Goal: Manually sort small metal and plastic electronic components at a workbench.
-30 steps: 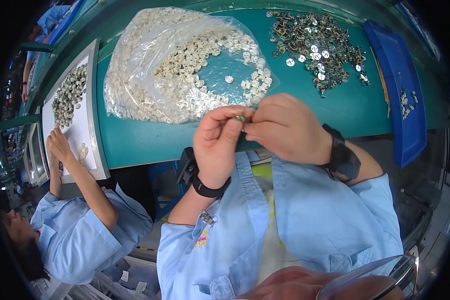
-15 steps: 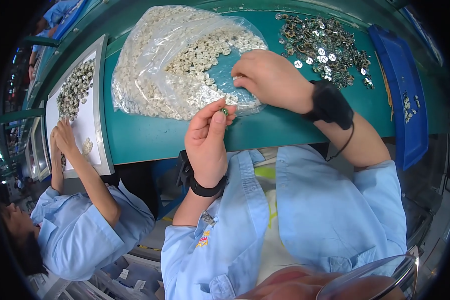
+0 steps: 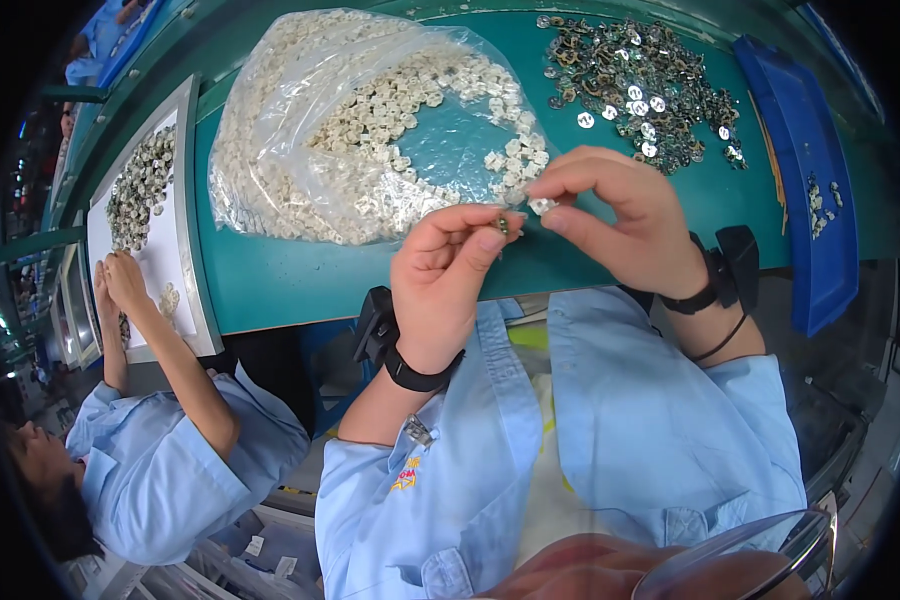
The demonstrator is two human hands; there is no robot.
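Between the thumb and fingertips of my left hand point(image 3: 444, 280) is a small round green part point(image 3: 503, 226), seen only in part. My right hand point(image 3: 625, 222) pinches a small white plastic piece point(image 3: 542, 205) close to it, with a narrow gap between the two. Beyond both hands lies a clear plastic bag point(image 3: 270, 150), spread open, with many small white pieces point(image 3: 380, 100) in and on it. Each wrist wears a black strap with a black device.
Small round metallic parts point(image 3: 640, 85) are heaped at the back right, beside a blue tray point(image 3: 805, 270) holding a few parts. At left, a co-worker's hands point(image 3: 120, 285) are over a white tray with a metal rim point(image 3: 195, 250) and piled parts. The green tabletop point(image 3: 270, 290) has a front edge.
My right hand has come back from the bag toward my left hand, bringing a white plastic piece. My left hand has shifted slightly right, still gripping the green part.
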